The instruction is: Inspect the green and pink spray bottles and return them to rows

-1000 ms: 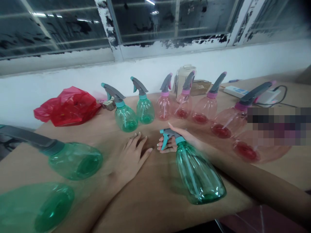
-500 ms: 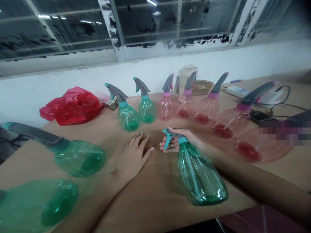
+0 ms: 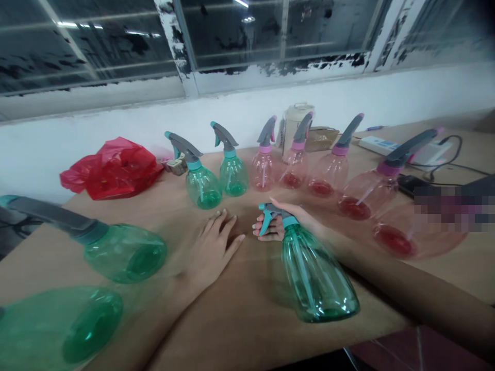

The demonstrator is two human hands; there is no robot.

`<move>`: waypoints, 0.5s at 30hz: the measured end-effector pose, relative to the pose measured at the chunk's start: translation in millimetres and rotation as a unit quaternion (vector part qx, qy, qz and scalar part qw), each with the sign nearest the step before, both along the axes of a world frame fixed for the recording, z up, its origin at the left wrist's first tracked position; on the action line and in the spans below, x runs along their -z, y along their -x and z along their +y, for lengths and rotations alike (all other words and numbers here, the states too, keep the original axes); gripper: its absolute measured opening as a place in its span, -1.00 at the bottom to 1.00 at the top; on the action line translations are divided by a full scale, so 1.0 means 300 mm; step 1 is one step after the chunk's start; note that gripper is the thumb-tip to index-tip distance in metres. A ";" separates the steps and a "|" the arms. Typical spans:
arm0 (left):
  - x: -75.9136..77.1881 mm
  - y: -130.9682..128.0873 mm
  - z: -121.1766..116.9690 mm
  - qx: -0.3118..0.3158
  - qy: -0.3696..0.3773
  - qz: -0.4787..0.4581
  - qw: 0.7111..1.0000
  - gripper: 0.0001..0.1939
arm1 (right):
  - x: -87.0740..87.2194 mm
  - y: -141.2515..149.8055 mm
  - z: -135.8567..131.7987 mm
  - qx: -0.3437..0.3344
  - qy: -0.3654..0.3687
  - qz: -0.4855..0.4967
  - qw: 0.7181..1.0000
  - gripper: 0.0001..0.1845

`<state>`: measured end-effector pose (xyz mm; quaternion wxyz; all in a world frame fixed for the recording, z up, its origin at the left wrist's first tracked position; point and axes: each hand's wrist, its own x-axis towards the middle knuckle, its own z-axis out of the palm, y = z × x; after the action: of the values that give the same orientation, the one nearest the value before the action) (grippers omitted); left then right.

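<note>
My right hand (image 3: 296,216) is wrapped round the grey neck of a clear green spray bottle (image 3: 317,278), its fingers behind the teal trigger. The bottle tilts, its base toward me and its nozzle pointing left; a pale dip tube shows inside. On the wooden table my left hand (image 3: 214,247) lies flat, palm down, fingers spread, holding nothing. Beyond it stand two green spray bottles (image 3: 203,185) with grey and teal heads. To its left are two more, one green spray bottle (image 3: 126,252) whole and another green bottle (image 3: 62,324) cut by the frame edge.
Several pink spray bottles (image 3: 328,172) curve along the right side of the table (image 3: 240,330). A red plastic bag (image 3: 116,170) lies at the back left. Behind the pink bottles are a cream container (image 3: 297,121), a brown packet (image 3: 323,138) and a white power strip (image 3: 379,146) with cables.
The held green bottle has shifted slightly up and left, and my right thumb has lifted a little off its head. My left hand stays flat on the table.
</note>
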<state>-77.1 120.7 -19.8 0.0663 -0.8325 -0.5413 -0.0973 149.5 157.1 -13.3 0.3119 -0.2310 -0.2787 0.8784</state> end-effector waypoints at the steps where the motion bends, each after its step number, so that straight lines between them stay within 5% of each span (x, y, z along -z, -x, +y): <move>1: -0.001 -0.001 0.000 0.001 0.001 0.001 1.000 -0.44 | -0.001 0.001 -0.002 0.004 -0.004 0.000 1.000 -0.60; 5: 0.000 -0.001 0.000 0.000 0.005 0.004 1.000 -0.45 | -0.004 0.006 -0.023 0.060 -0.041 0.004 0.997 -0.76; 9: 0.011 0.004 0.004 0.007 -0.008 -0.010 1.000 -0.45 | -0.001 0.020 -0.047 0.051 -0.099 -0.018 0.994 -0.72; 15: 0.007 0.001 0.002 -0.001 -0.008 0.002 1.000 -0.46 | 0.004 0.027 -0.038 0.050 -0.071 0.026 0.996 -0.74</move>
<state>-77.4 121.2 -21.7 0.0740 -0.8316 -0.5413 -0.0996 141.3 145.7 -14.5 0.3783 -0.1987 -0.3203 0.8454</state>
